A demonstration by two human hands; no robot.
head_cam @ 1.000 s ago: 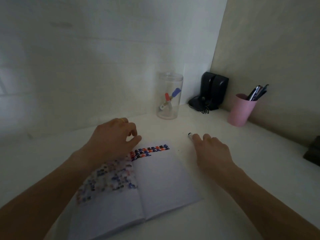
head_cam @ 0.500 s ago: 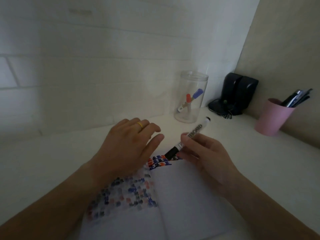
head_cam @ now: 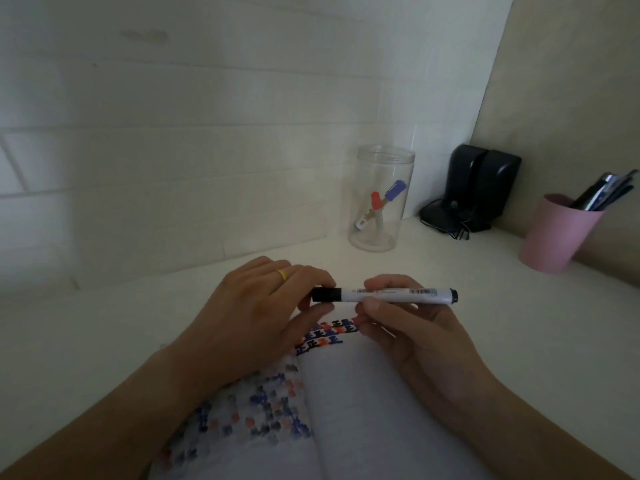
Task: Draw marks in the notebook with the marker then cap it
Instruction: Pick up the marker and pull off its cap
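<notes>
An open notebook (head_cam: 363,410) lies on the white desk in front of me, with rows of red, blue and black marks near the top of its right page and faded marks on the left page. Above it, my right hand (head_cam: 415,334) holds a white marker (head_cam: 391,295) level by its barrel. The marker's black cap (head_cam: 325,294) points left. My left hand (head_cam: 256,317), with a gold ring, has its fingertips closed around that cap.
A clear jar (head_cam: 379,199) with a red-capped and a blue-capped marker stands at the back. Right of it are two black speakers (head_cam: 479,188) with cables, and a pink cup (head_cam: 557,233) full of pens. Walls close off the back and right.
My right hand picked the marker up from the desk and turned it level over the notebook. My left hand rose from the page and closed its fingertips on the cap.
</notes>
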